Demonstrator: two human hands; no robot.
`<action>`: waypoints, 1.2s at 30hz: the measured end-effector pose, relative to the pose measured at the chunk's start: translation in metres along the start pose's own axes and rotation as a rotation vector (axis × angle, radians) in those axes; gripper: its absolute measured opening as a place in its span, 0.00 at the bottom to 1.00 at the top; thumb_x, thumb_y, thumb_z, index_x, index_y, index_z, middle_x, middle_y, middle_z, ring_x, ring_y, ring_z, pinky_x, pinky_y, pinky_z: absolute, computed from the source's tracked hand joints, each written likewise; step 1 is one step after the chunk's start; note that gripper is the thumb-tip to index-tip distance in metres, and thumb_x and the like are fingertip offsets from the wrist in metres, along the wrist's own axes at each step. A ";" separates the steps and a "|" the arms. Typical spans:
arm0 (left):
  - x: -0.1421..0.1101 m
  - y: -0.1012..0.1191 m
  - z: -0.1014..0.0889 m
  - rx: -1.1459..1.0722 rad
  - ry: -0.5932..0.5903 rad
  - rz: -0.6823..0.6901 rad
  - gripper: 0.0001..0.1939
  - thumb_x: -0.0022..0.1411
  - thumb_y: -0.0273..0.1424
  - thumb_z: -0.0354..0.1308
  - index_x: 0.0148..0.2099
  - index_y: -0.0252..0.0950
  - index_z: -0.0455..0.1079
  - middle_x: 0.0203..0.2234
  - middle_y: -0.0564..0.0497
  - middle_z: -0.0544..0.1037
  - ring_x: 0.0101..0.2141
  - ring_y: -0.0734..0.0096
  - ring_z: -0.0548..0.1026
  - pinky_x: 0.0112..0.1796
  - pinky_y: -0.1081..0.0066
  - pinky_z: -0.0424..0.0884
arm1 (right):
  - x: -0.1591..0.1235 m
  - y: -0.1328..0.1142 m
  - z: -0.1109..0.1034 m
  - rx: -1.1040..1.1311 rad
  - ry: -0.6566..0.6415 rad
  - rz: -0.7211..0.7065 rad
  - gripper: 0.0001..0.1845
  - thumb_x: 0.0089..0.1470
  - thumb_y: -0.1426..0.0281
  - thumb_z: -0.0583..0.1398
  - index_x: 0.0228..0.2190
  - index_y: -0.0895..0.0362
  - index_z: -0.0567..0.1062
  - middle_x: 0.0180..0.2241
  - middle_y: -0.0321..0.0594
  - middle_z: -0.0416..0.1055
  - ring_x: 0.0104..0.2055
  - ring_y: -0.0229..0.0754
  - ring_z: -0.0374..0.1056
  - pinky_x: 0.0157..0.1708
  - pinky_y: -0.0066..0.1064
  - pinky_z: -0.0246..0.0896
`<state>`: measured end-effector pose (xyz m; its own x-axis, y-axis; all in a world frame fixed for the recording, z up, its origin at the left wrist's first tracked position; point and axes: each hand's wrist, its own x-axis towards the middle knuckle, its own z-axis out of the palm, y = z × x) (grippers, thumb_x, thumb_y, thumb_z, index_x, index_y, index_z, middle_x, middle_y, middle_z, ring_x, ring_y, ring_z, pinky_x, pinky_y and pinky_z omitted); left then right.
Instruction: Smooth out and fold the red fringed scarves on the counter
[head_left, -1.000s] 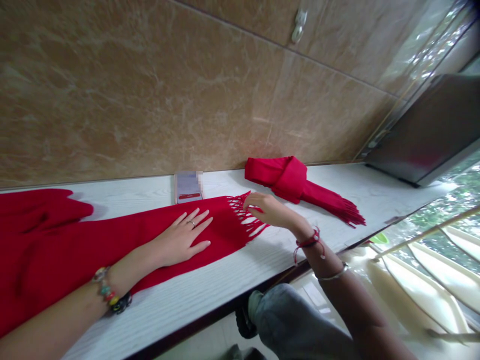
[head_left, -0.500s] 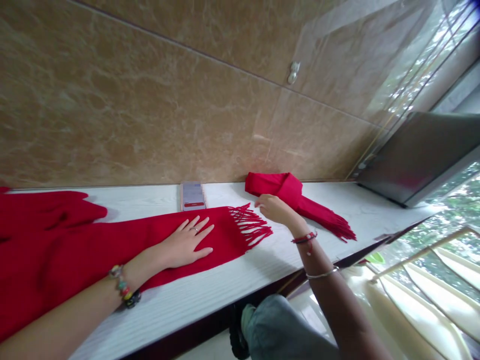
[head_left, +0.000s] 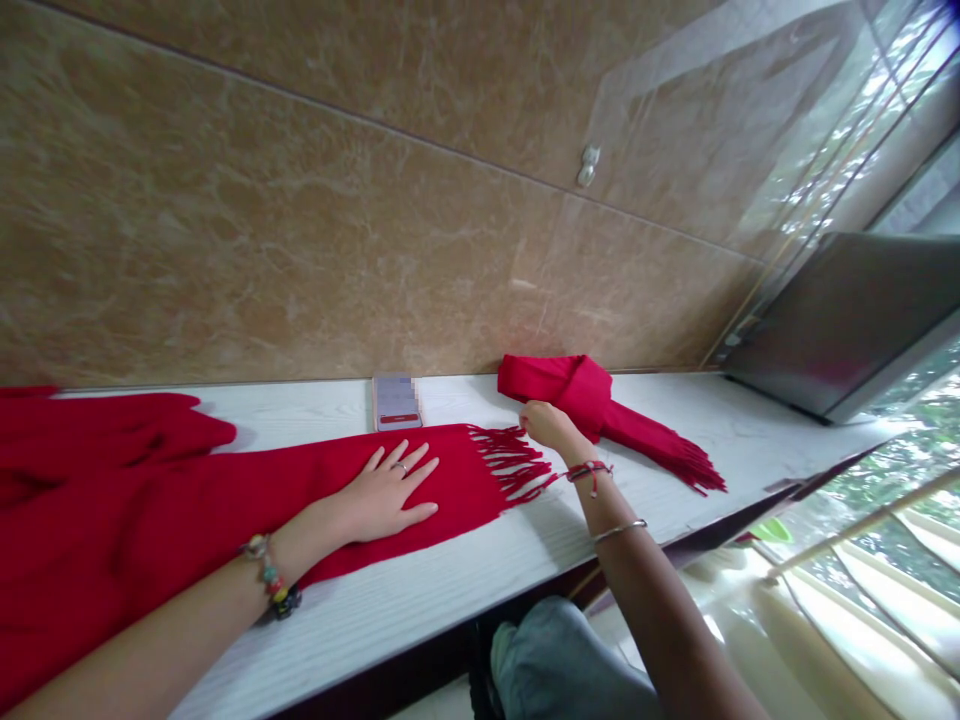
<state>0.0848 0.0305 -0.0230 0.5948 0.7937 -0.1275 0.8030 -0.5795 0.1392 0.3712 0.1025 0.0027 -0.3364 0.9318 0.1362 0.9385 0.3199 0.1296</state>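
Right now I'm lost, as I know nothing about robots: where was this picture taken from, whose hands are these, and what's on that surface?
There's no machine at work here: a person uses two bare hands, seen by a camera worn on their head, looking forward and down. The left hand lies spread on a long red scarf. The right hand is by the scarf's fringe, fingers curled; I can't tell whether it grips a strand. Also on the white tabletop are a folded red scarf and a smartphone.
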 end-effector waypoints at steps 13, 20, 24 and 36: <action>0.000 -0.001 0.000 0.000 -0.002 0.003 0.35 0.59 0.52 0.37 0.64 0.42 0.40 0.62 0.48 0.39 0.61 0.54 0.35 0.56 0.51 0.38 | 0.005 -0.006 0.009 -0.029 -0.032 0.117 0.16 0.52 0.80 0.48 0.34 0.63 0.75 0.36 0.54 0.72 0.40 0.45 0.68 0.36 0.31 0.60; 0.001 -0.001 0.001 0.000 0.000 0.003 0.35 0.59 0.53 0.37 0.64 0.41 0.41 0.62 0.47 0.40 0.61 0.55 0.35 0.56 0.52 0.37 | 0.020 -0.040 0.003 0.046 0.038 -0.076 0.16 0.52 0.78 0.51 0.40 0.55 0.72 0.43 0.40 0.70 0.46 0.34 0.63 0.45 0.21 0.54; 0.000 -0.001 0.000 -0.005 0.001 0.004 0.35 0.59 0.53 0.37 0.64 0.41 0.41 0.62 0.47 0.40 0.61 0.54 0.36 0.56 0.51 0.38 | 0.025 -0.050 0.011 0.057 0.012 -0.101 0.14 0.52 0.76 0.52 0.36 0.55 0.74 0.39 0.40 0.72 0.40 0.37 0.67 0.39 0.23 0.58; -0.002 0.000 -0.001 -0.025 0.006 0.013 0.36 0.59 0.54 0.36 0.64 0.42 0.41 0.62 0.48 0.41 0.60 0.53 0.37 0.55 0.50 0.39 | 0.016 -0.051 0.010 0.044 0.039 -0.142 0.16 0.54 0.77 0.50 0.42 0.55 0.71 0.42 0.39 0.70 0.43 0.34 0.65 0.43 0.21 0.56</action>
<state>0.0837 0.0285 -0.0213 0.6046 0.7875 -0.1193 0.7942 -0.5848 0.1650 0.3186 0.1030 -0.0114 -0.4681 0.8695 0.1578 0.8834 0.4561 0.1073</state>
